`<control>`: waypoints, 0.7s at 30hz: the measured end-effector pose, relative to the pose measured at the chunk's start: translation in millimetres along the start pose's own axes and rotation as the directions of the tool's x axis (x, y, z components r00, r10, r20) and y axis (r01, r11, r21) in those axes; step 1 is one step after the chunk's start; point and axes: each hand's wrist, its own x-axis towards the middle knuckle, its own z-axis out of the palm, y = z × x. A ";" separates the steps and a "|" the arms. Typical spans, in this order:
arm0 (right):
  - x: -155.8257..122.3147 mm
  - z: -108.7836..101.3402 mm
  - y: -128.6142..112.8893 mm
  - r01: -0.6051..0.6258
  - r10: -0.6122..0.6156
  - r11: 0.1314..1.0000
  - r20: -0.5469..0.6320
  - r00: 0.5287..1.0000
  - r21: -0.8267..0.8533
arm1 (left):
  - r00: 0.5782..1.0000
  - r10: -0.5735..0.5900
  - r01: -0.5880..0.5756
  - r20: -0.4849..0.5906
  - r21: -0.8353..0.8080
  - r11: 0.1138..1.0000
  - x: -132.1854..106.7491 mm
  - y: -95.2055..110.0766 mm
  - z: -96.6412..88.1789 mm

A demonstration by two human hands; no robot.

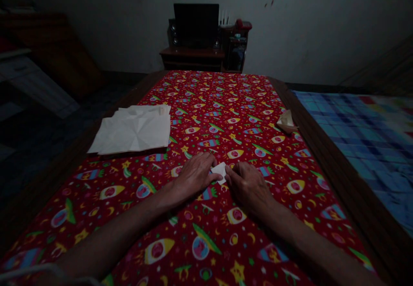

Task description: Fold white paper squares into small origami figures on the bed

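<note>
A small piece of folded white paper (219,172) lies between my two hands, low over the red patterned cloth (193,217). My left hand (197,172) grips its left side, with the thumb at the lower edge and the fingers curled at the upper left. On the other side, my right hand (247,182) pinches the right edge between thumb and curled fingers. Parts of the paper are covered by the fingertips.
A stack of creased white paper sheets (129,131) rests on the cloth at the left. Near the right edge sits a folded paper piece (286,122). Beyond the table stand a dark monitor (196,25) and speakers. A blue checked cloth (348,131) spreads at the right.
</note>
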 end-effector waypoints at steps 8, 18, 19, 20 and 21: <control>2.3 -7.1 -3.2 -0.024 0.022 1.000 0.095 0.995 0.020 | 0.993 -0.033 0.041 -0.117 0.064 0.997 1.8 0.8 3.4; 10.8 -11.5 -2.9 -0.067 0.062 0.998 0.194 0.979 0.016 | 0.965 -0.154 0.178 -0.214 0.098 0.979 13.6 -6.3 13.4; 10.1 -10.9 -2.3 -0.068 0.060 0.997 0.186 0.981 0.033 | 0.965 -0.150 0.172 -0.214 0.088 0.981 13.0 -5.4 13.4; 9.1 -10.1 -1.6 -0.072 0.062 0.996 0.170 0.984 0.055 | 0.967 -0.142 0.160 -0.212 0.072 0.984 12.4 -4.6 13.6; 7.9 -9.0 -0.9 -0.081 0.068 0.993 0.148 0.987 0.082 | 0.970 -0.129 0.142 -0.206 0.052 0.988 11.7 -4.1 14.1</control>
